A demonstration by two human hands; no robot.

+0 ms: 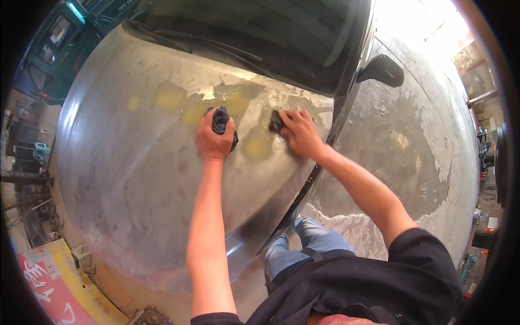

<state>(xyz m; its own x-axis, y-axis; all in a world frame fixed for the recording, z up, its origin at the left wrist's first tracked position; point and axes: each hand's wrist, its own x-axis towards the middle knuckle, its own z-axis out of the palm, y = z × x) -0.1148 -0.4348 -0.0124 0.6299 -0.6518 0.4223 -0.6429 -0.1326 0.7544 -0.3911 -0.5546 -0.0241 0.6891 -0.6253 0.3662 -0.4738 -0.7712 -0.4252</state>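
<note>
A grey, sanded-looking car hood [138, 179] lies below both hands, with yellowish patches [170, 96] and a wet sheen near the windshield. My left hand [214, 138] is closed around a bunched dark rag [219, 120], resting on the middle of the hood. To its right, my right hand [300, 130] presses a small dark pad [277, 122] against the wet surface near the hood's right edge. The pad's exact kind is unclear, and the fingers partly cover it. Between the hands, slightly nearer to me, is another yellow patch [257, 147].
Beyond the hood are the windshield [271, 38] and wiper arms [225, 50]. A black side mirror [381, 71] juts out at the right over wet, grey concrete floor [374, 135]. A red-and-yellow sign board [59, 281] lies lower left; a teal vehicle [59, 51] stands upper left.
</note>
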